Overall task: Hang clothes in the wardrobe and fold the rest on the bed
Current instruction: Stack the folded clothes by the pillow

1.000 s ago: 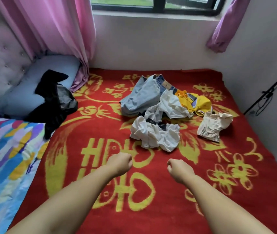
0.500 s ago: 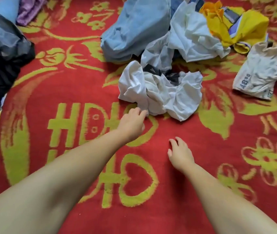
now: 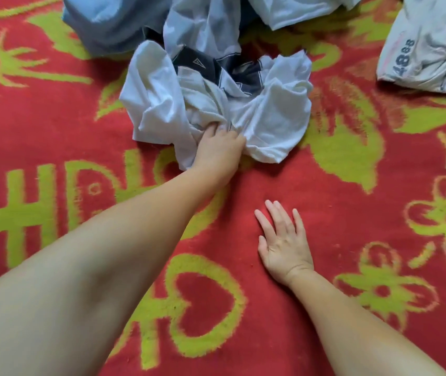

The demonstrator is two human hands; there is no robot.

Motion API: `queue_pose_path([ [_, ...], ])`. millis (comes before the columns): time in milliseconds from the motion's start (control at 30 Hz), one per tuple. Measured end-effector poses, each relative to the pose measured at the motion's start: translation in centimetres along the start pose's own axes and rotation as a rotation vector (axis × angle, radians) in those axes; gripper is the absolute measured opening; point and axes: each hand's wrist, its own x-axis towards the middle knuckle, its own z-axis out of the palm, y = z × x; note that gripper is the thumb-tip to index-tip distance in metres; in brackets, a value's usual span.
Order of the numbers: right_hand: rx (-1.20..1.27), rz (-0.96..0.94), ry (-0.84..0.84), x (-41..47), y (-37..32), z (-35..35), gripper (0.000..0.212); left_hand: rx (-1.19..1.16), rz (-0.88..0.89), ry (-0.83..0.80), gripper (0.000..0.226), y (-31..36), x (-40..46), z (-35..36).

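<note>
Fingers (image 3: 211,130) gripping white shirt (image 3: 270,118), red blanket (image 3: 325,185)

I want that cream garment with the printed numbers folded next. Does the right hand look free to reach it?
Probably yes. The right hand lies flat and empty on the red blanket, and only bare blanket shows between it and the cream garment farther off to its right.

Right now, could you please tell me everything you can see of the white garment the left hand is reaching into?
The white garment is a crumpled heap of thin, soft-looking cloth with a dark navy printed panel in its folds. It lies on the red and yellow blanket, its far edge against the light blue garment and another white garment. The left hand grips its near edge, fingers buried in the folds. The right hand lies flat on the blanket, apart from it.
</note>
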Motion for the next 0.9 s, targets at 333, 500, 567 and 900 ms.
queue_pose_path([
  [333, 0.363, 0.214, -0.512, 3.2, -1.0, -9.4, 0.074, -0.449, -0.094, -0.153, 0.022, -2.3, -16.6, -4.6],
  [500, 0.361, 0.092, -0.314, 5.2, -7.5, -19.2, 0.080, -0.620, -0.095, -0.053, 0.025, -2.8, -19.8, -13.4],
  [567, 0.338, 0.000, -0.260, 6.0, -10.5, -22.9, 0.043, -0.692, -0.044, -0.013, 0.021, -3.0, -20.5, -17.8],
  [900, 0.588, 0.080, 0.137, 6.0, -17.7, -42.8, 0.017, -0.268, -0.185, -0.114, 0.010, -12.7, -29.6, -32.5],
])
